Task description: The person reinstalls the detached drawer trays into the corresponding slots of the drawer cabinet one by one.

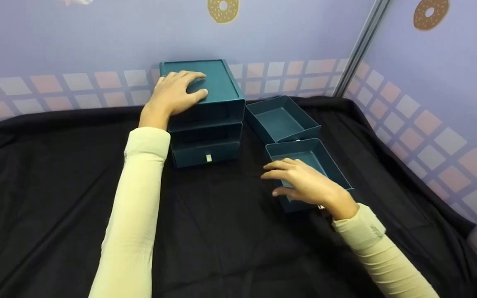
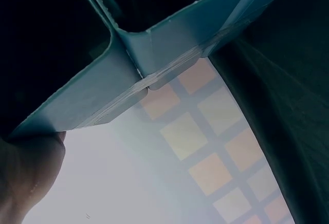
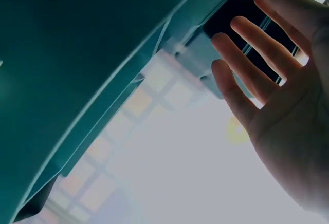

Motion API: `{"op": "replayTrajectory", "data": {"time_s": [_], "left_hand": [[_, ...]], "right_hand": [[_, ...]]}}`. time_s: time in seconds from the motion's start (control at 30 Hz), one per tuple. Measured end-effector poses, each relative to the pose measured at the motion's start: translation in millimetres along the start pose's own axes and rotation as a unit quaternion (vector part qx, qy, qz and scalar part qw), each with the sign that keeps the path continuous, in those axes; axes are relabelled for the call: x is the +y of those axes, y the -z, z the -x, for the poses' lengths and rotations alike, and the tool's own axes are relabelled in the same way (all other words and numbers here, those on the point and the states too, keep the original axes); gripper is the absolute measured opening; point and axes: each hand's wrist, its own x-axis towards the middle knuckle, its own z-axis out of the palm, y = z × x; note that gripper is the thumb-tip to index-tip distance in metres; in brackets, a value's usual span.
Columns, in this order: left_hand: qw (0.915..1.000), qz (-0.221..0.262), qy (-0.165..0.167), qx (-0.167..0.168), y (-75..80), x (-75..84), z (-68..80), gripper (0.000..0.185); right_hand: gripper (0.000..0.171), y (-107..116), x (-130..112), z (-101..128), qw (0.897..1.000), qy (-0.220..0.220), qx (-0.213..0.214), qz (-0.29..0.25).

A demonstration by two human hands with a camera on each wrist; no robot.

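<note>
My left hand [image 1: 175, 93] rests on the top of a dark teal drawer cabinet [image 1: 222, 82], its fingers spread over the panel. The cabinet's upper two slots are without drawers, and a bottom drawer [image 1: 189, 156] with a small pale tab sits in place. Two pulled-out drawers lie to the right: a rear drawer [image 1: 280, 120] and a nearer drawer [image 1: 333, 169]. Over the nearer one hovers my right hand [image 1: 304, 182], holding nothing. In the right wrist view the right hand [image 3: 288, 80] has its fingers extended and apart, beside a teal drawer wall [image 3: 92, 95].
A black cloth [image 1: 205, 240] covers the table. Behind stands a lilac wall [image 1: 97, 37] with a checked band and doughnut pictures; a metal post [image 1: 360, 49] marks the corner, where a second wall [image 1: 437, 95] runs along the right.
</note>
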Motion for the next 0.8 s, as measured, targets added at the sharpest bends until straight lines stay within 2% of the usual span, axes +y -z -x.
{"op": "replayTrajectory", "data": {"time_s": [0.27, 0.47, 0.57, 0.8], "left_hand": [[1.0000, -0.002, 0.001, 0.000, 1.9, 1.0, -0.2, 0.063], [1.0000, -0.009, -0.003, 0.000, 3.0, 1.4, -1.3, 0.064], [1.0000, -0.008, -0.003, -0.001, 2.0, 0.8, -1.3, 0.064], [1.0000, -0.005, 0.001, -0.004, 0.0, -0.2, -1.1, 0.064]], "right_hand": [[0.033, 7, 15, 39, 1.000, -0.008, 0.015, 0.016], [0.023, 2, 20, 65, 0.998, -0.055, -0.005, -0.009], [0.025, -2, 21, 74, 0.997, -0.072, 0.001, 0.004], [0.029, -12, 23, 84, 0.996, -0.069, 0.039, 0.036]]}}
